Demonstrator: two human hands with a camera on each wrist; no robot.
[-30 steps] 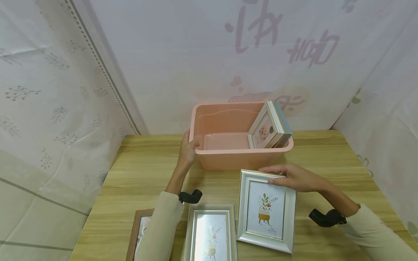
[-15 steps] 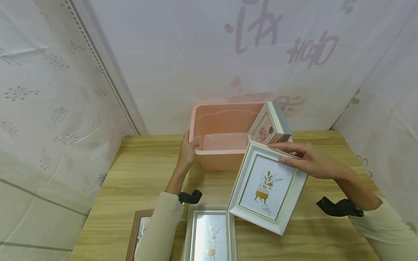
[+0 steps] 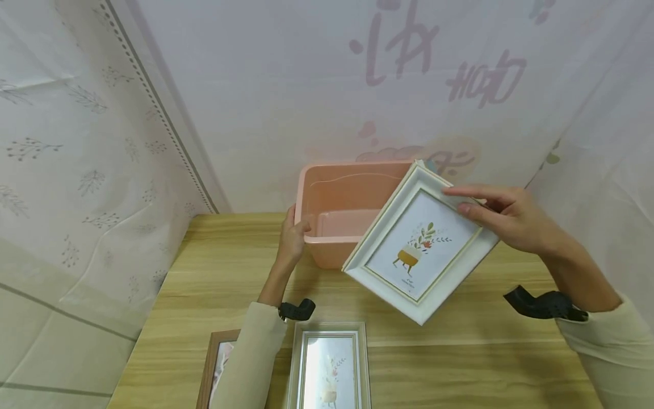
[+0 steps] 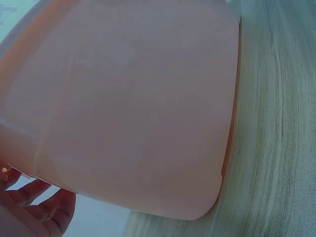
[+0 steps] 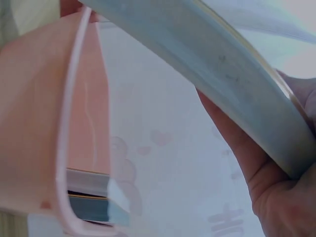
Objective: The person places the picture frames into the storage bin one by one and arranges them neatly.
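My right hand (image 3: 511, 218) grips the upper right edge of a white picture frame (image 3: 416, 244) showing a potted plant print. The frame is tilted and raised, overlapping the right part of a pink plastic tub (image 3: 332, 250) in the head view. At the tub's left rim my left hand (image 3: 293, 236) holds on, thumb over the edge; its fingers (image 4: 61, 210) curl at the rim in the left wrist view. Inside the tub, the edges of stacked picture frames (image 5: 89, 207) show in the right wrist view; in the head view the raised frame mostly hides them.
A silver picture frame (image 3: 331, 363) lies on the wooden table (image 3: 230, 267) in front of the tub. A brown-edged picture frame (image 3: 209, 369) lies to its left, partly under the left sleeve (image 3: 250, 352). A printed cloth backdrop (image 3: 281, 102) hangs behind the tub.
My right hand has lifted the white picture frame from beside the silver one, up and toward the tub, tilting it clockwise. My left hand stays on the tub rim.
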